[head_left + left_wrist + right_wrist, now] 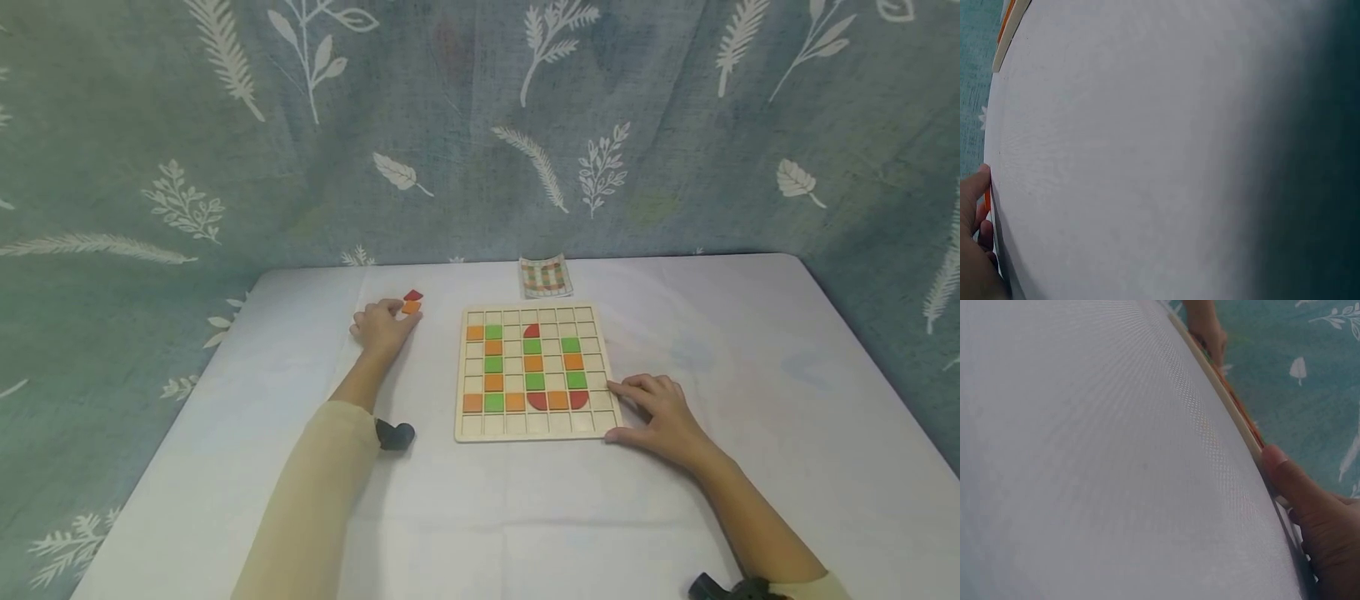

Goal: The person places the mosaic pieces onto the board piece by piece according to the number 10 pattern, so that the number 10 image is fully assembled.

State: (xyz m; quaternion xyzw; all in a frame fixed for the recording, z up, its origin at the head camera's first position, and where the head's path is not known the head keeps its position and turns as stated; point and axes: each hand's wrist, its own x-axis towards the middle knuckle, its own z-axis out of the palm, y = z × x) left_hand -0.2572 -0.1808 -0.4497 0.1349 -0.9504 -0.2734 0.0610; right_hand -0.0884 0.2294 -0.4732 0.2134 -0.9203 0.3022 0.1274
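Note:
My left hand (380, 327) is at the left of the table, its thumb and index finger pinching a small orange square tile (412, 307). Just beyond that tile lies a red piece (413, 295). In the left wrist view a bit of orange shows between the fingertips. A wooden grid board (480, 429) lies flat, with green and orange squares and red rounded pieces in several of its cells. At the board's right edge, near the front corner, my right hand (663, 421) touches it with thumb and index finger spread apart.
A printed pattern card (546, 277) lies behind the board, near the far edge of the white-covered table (570, 517). A leaf-patterned blue-green cloth (465, 150) hangs behind the table. Dark wrist devices sit at both sleeves.

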